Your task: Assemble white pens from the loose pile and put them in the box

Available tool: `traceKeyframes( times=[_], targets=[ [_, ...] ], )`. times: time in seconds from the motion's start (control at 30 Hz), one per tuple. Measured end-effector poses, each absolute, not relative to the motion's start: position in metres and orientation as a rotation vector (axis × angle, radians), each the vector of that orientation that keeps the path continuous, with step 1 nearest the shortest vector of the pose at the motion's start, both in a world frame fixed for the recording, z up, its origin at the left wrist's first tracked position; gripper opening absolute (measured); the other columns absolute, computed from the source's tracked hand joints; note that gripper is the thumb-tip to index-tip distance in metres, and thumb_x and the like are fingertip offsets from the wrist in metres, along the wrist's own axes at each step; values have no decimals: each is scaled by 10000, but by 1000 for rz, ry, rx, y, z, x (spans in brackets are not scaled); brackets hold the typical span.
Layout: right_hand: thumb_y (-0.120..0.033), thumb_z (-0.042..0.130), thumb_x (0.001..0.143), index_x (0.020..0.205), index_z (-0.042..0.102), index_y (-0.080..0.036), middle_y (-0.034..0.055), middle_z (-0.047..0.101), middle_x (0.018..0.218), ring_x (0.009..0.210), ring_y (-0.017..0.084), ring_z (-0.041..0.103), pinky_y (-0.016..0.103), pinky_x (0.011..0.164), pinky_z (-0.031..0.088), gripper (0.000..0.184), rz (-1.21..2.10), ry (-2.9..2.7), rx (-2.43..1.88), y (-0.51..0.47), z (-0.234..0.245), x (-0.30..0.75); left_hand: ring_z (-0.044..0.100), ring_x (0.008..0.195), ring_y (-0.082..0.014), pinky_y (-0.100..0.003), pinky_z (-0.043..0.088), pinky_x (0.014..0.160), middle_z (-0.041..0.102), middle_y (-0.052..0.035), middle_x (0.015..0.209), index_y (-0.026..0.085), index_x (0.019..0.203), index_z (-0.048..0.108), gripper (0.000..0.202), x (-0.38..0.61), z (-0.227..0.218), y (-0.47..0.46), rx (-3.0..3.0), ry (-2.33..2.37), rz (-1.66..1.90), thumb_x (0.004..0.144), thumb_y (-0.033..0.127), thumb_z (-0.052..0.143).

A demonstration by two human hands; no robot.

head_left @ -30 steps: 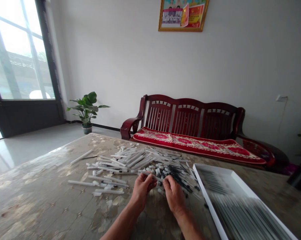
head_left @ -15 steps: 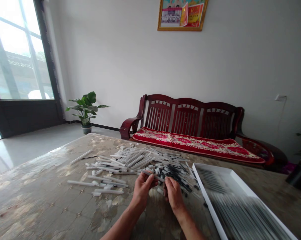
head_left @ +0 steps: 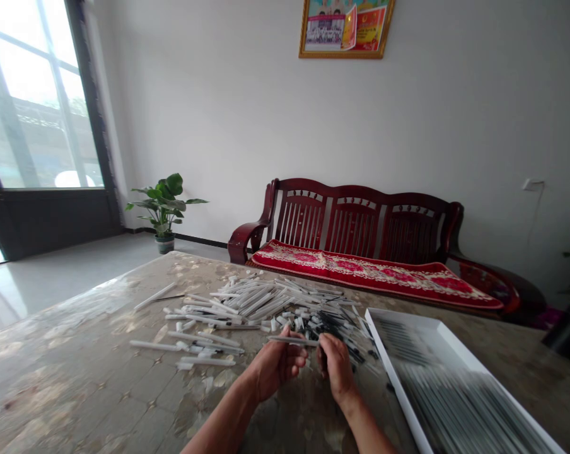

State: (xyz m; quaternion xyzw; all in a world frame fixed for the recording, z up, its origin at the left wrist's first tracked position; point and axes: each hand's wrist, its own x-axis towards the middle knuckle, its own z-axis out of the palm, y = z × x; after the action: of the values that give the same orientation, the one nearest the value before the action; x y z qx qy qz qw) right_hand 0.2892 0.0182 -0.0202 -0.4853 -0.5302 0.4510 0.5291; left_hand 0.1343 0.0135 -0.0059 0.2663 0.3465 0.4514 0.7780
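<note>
My right hand (head_left: 338, 367) is closed, its thumb and fingers pinching one end of a slim grey pen (head_left: 309, 342). The pen lies level and points left, passing over the fingers of my left hand (head_left: 274, 369). That hand is palm up with its fingers apart and loosely curled, not wrapped round the pen. Just beyond both hands is a loose pile of white pen barrels (head_left: 261, 299), with black and white caps (head_left: 325, 325) at its right side. A smaller group of pen parts (head_left: 204, 343) lies left of my left hand.
A shallow white tray (head_left: 448, 337) holding rows of grey pens stands to my right on the patterned table (head_left: 77, 378). Behind the table is a red wooden bench (head_left: 351, 227). A potted plant (head_left: 164, 208) stands on the floor at the left, near a glass door (head_left: 39, 107).
My left hand has opened from its grip on the pen, its fingers spreading. My right hand has shifted slightly right, still pinching the pen's end.
</note>
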Motion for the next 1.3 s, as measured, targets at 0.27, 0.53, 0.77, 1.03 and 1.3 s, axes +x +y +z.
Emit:
traceKeyframes(
  times=[0.27,0.53,0.77,1.03,1.3],
  targets=[
    [-629,478,793,579,419,-237,-51,436,505,483,117,409,227,446,346,451,904,-1316,-1194,21,-22,289,543,401,-57,-133,376,366,647,3,587,126,862,692,279,133,-1,2,787,697,741,718,349,778],
    [-385,585,790,756,638,-224,6,654,698,674,179,587,254,636,417,172,601,-1611,-1315,20,-23,291,670,566,-115,-198,544,525,715,-36,726,131,849,666,152,126,-10,20,500,721,1188,758,221,750],
    [-212,619,756,880,686,-271,8,675,921,803,170,646,236,666,380,153,225,-2054,-1521,11,-22,289,722,667,-145,-247,591,639,751,-84,857,136,859,627,60,126,-13,26,380,770,1354,817,120,667],
    [-125,549,804,946,643,-241,43,671,975,877,200,658,258,680,425,206,97,-2035,-1575,17,-31,291,733,717,-155,-248,594,645,757,-77,850,149,810,610,84,125,-10,29,303,829,1521,823,72,641],
    [-432,619,781,886,635,-197,54,684,826,715,210,663,302,634,528,258,722,-1336,-1195,33,-38,289,730,719,-127,-196,579,641,756,-42,829,174,850,626,133,126,-12,29,271,824,1579,788,77,694]
  ],
)
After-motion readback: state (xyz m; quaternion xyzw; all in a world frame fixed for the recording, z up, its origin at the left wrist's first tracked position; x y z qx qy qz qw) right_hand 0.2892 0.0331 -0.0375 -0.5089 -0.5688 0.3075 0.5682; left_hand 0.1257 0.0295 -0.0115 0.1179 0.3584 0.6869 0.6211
